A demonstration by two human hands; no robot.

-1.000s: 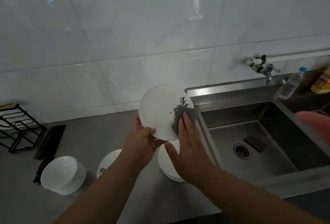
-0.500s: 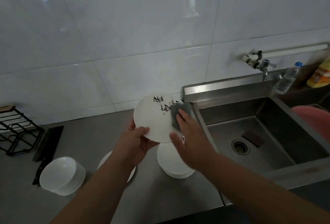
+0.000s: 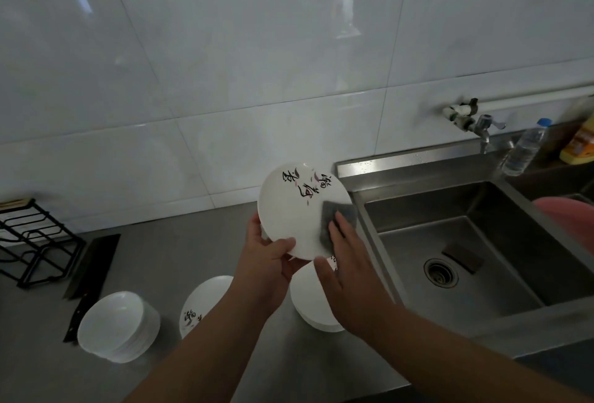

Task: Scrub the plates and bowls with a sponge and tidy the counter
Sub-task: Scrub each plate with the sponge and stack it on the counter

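My left hand [image 3: 267,263] pinches the plate [image 3: 289,209] rim, face tilted toward me for scrubbing; my right hand [image 3: 351,277], fingers flat, presses the sponge [image 3: 341,217] on it.

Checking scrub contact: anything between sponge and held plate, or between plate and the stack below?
Nothing visible: the right hand presses the grey sponge straight onto the plate, which the left hand grips at its lower rim. Toward the plate stack, only the right hand itself overlaps it.
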